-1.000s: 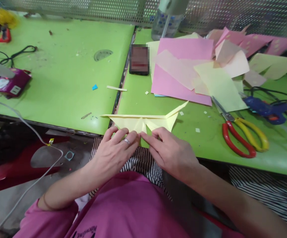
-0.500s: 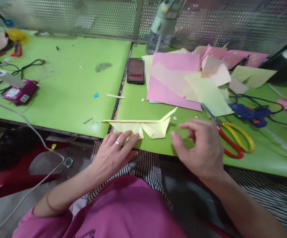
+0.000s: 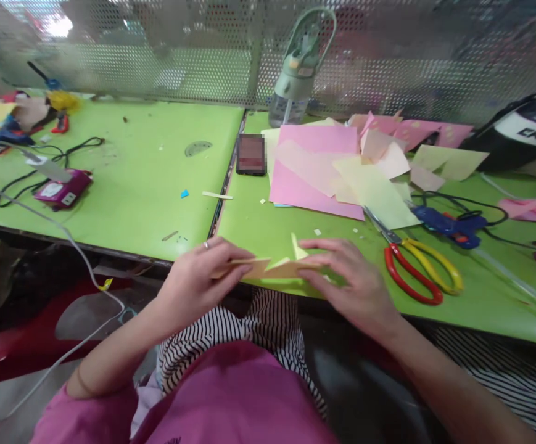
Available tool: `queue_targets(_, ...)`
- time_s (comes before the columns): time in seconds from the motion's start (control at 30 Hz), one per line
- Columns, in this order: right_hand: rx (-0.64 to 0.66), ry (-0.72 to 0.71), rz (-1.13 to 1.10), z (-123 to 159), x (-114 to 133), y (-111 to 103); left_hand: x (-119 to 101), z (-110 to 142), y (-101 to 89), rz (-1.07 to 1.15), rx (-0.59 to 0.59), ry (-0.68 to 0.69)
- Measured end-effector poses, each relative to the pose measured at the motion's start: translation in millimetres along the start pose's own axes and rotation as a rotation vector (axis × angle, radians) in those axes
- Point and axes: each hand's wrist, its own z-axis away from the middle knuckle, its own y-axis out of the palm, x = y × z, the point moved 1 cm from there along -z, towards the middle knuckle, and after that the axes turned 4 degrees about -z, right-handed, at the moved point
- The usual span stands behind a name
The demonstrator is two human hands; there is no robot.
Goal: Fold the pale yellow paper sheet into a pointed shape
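A folded piece of pale yellow paper is held between my two hands at the front edge of the green table. My left hand pinches its left end between thumb and fingers. At the other end, the thumb and fingers of my right hand grip the paper. A narrow flap stands up beside my right fingertips. Both ends of the paper are partly hidden by my fingers. Scissors with red and yellow handles lie to the right of my right hand.
Pink paper sheets and pale yellow pieces lie behind my hands. Close by are a phone-like device, a water bottle and a blue glue gun. A purple box with a cord stands left.
The yellow paper has been lifted off the table and turned, its flaps now facing away. My right hand has moved left onto it, and my left hand now pinches it rather than pressing.
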Motion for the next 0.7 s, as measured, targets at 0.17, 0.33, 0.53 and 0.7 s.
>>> queue_targets(0.17, -0.013, 0.428, -0.457, -38, -3, -23, 15, -44, -1.7, 0.616, 0.264, -0.414)
queue_targets(0.33, 0.113, 0.611, -0.546, -50, -10, -25, 29, -55, 11.8, 0.903, 0.437, -0.555)
queue_targets(0.53, 0.178, 0.679, -0.550, -50, -14, -20, 33, -55, 18.6, 0.899, 0.470, -0.617)
queue_targets(0.7, 0.207, 0.693, -0.597, -50, -14, -19, 37, -56, 21.3, 0.972, 0.465, -0.671)
